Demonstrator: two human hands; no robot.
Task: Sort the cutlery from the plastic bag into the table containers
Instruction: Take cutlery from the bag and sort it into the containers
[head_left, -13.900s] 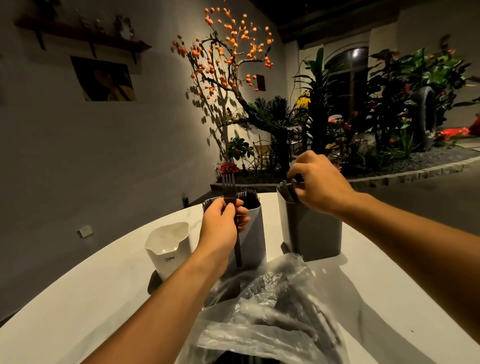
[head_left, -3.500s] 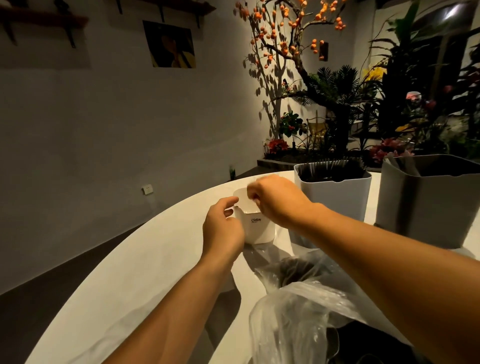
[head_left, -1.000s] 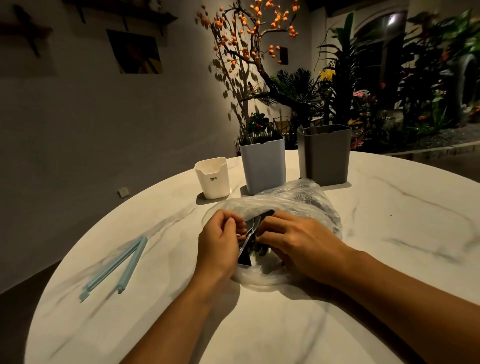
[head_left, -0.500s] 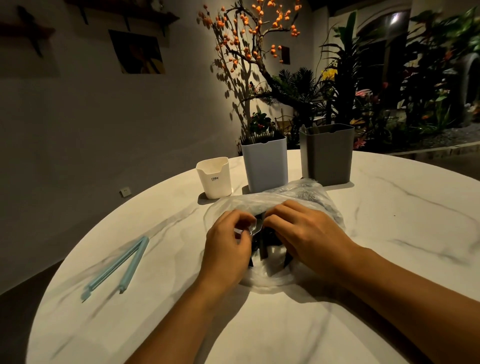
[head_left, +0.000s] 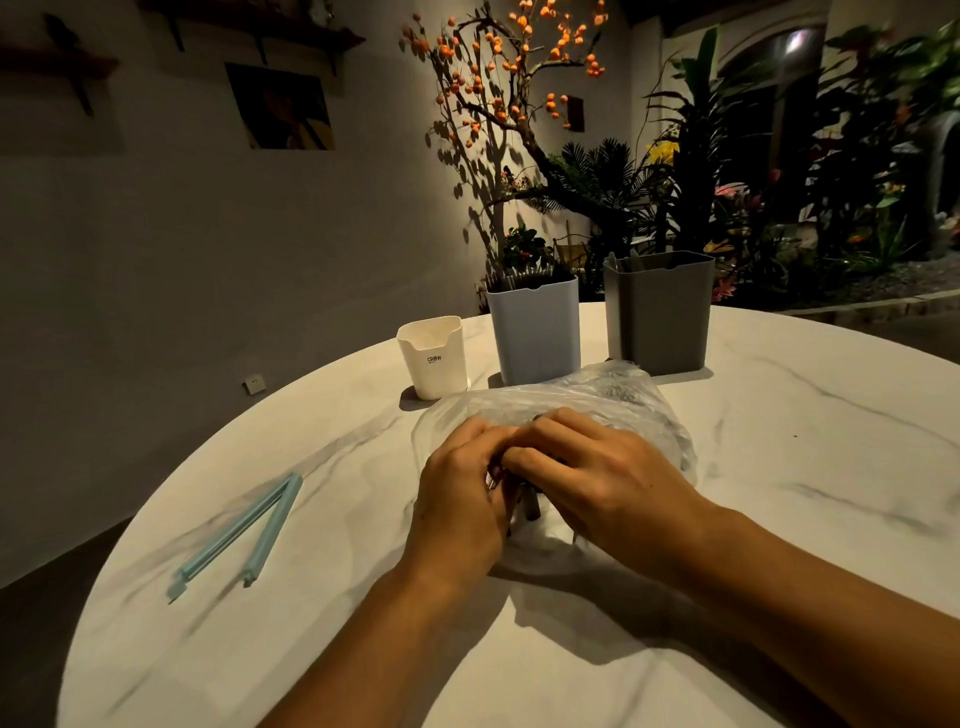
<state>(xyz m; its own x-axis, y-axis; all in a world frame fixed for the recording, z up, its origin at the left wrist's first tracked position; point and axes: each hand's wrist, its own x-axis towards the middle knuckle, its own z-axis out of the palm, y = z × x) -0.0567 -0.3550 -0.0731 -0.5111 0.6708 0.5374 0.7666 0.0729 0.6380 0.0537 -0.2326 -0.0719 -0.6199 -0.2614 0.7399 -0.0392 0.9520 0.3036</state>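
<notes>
Near the table's (head_left: 779, 467) left edge lies a pale blue bag clip (head_left: 244, 525). At its middle the left hand (head_left: 462, 499) and right hand (head_left: 597, 478) meet at the plastic bag's (head_left: 623, 395) mouth, fingers curled round dark cutlery (head_left: 530, 506) inside. Along the far edge stand a white cup (head_left: 434, 358), a blue-grey container (head_left: 535, 332) and a grey container (head_left: 657, 312).

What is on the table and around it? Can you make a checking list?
Surface: round white marble table.
Job's things: plastic bag of dark cutlery; white cup, blue bin, grey bin in a row behind it.
Clutter: blue clip, opened, lying left.
Hands: left hand and right hand together at the bag mouth, fingers curled on cutlery.
Cables: nothing seen.
Surroundings: dim wall, picture, orange-berried tree, plants.
</notes>
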